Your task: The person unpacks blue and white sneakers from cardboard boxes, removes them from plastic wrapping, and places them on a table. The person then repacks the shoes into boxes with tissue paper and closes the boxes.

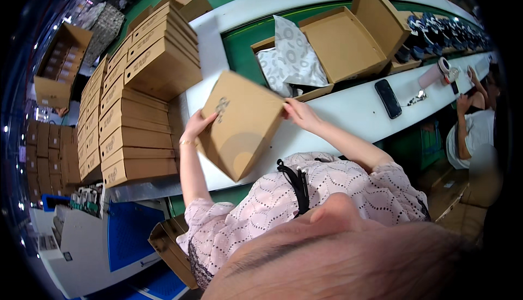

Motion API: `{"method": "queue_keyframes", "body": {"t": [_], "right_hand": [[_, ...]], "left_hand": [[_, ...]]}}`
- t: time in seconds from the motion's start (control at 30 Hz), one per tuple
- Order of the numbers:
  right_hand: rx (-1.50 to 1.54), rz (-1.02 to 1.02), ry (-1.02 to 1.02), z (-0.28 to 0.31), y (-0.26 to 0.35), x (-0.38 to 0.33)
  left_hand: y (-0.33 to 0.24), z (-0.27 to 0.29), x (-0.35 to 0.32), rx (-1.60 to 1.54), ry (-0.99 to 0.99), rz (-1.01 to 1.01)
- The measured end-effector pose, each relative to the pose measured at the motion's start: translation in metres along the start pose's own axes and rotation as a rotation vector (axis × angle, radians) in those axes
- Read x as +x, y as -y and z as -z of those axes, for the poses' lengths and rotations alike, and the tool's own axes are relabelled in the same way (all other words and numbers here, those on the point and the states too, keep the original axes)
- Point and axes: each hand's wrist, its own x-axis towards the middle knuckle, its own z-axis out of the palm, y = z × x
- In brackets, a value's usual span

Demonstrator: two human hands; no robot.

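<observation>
A closed brown cardboard shoebox (245, 104) is held tilted in front of me, over the white table edge. My left hand (199, 124) grips its left side, thumb lying on the printed top face. At its right edge, my right hand (300, 113) pinches the cardboard near a corner. Just beyond is an open shoebox with patterned white tissue paper (294, 55) spilling out of it. Beside that, another open shoebox (340, 44) has its lid raised, with bare cardboard inside.
Tall stacks of closed shoeboxes (139, 131) stand at my left. On the white table (348, 117) to the right lie a black phone (387, 99), a pink tumbler (434, 73) and keys (418, 98). Sneakers (444, 34) line the green conveyor. A co-worker (472, 131) sits at far right.
</observation>
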Motion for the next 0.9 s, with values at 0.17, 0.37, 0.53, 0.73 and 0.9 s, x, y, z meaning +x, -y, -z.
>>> {"method": "queue_keyframes", "body": {"t": [0.17, 0.37, 0.53, 0.73, 0.9], "right_hand": [[0.040, 0.458, -0.204, -0.044, 0.007, 0.055], [0.156, 0.034, 0.233, -0.015, 0.001, 0.007], [0.178, -0.089, 0.356, -0.001, -0.020, -0.038], [0.177, -0.222, 0.517, 0.019, 0.004, -0.057], [-0.540, 0.458, 0.564, -0.017, 0.064, -0.006]], "left_hand": [[0.105, -0.008, -0.029, -0.393, -0.190, 0.349], [0.091, -0.031, 0.017, -0.573, -0.327, 0.514], [0.063, -0.051, 0.086, -0.552, -0.374, 0.458], [-0.016, -0.020, 0.105, -0.497, -0.150, 0.142], [-0.207, -0.013, 0.035, -0.876, 0.104, -0.499]]}}
